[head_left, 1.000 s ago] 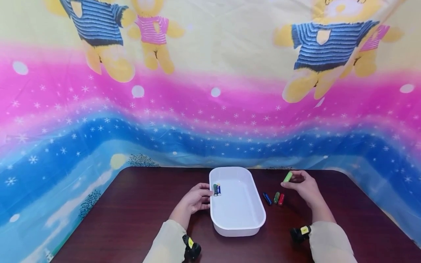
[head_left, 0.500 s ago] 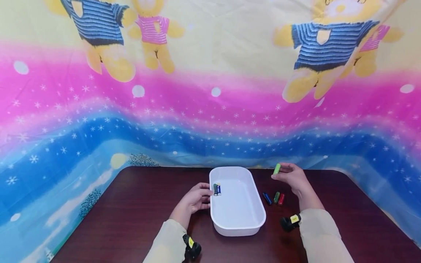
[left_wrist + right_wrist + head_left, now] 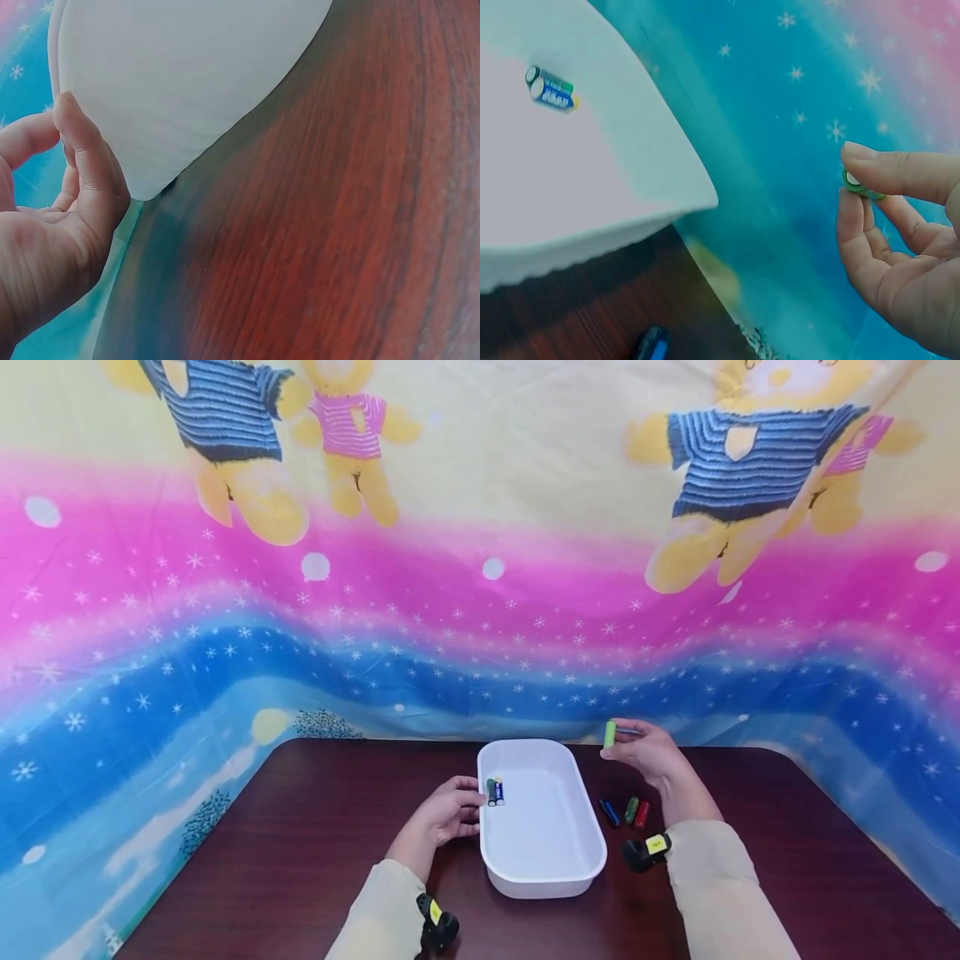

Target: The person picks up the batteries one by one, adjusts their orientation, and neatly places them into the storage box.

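My left hand (image 3: pixel 448 812) is at the left side of a white plastic basin (image 3: pixel 543 881), its fingertips on the rim. In the left wrist view the thumb (image 3: pixel 84 146) lies against the basin's outer wall. Two batteries, a green one (image 3: pixel 491 792) and a blue one (image 3: pixel 499 792), lie side by side inside near that left wall. Right of the basin's far end, my right hand (image 3: pixel 651 753) pinches a light green battery (image 3: pixel 609 734) between thumb and fingers, raised above the table. The right wrist view shows that battery's end (image 3: pixel 853 178) under the thumb.
On the dark wooden table (image 3: pixel 322 835), right of the basin, lie a blue battery (image 3: pixel 609 812), a green battery (image 3: pixel 632 811) and a red battery (image 3: pixel 642 814). A printed cloth (image 3: pixel 480 635) with bears and snowflakes hangs behind the table and along its sides.
My right hand has moved left and away from me, carrying the light green battery closer to the basin's far right corner. The left hand and the basin have stayed put.
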Demonstrator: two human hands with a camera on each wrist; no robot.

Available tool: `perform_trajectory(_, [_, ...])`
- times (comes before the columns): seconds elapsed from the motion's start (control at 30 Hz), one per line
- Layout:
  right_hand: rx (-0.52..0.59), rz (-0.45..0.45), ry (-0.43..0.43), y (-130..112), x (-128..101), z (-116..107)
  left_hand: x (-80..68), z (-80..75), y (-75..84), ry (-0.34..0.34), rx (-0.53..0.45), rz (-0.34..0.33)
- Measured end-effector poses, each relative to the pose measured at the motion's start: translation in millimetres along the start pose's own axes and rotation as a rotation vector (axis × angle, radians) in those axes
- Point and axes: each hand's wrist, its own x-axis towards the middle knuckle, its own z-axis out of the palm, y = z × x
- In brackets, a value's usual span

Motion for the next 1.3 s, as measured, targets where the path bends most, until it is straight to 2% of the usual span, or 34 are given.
perform_trajectory(0.17, [0.040,-0.016,-0.035,-2,3,11,0.5,-1.1,-1.4,-0.010,-0.001,0.006])
perform_trajectory(0.7, [0.067,0.013,-0.033,-3,16,49,0.6,0.9,2.3,-0.007,0.026,-0.003])
perform_trajectory(1.3, [0.110,0.073,0.000,19,38,87,0.8,1.0,1.2,-0.007,0.014,-0.008])
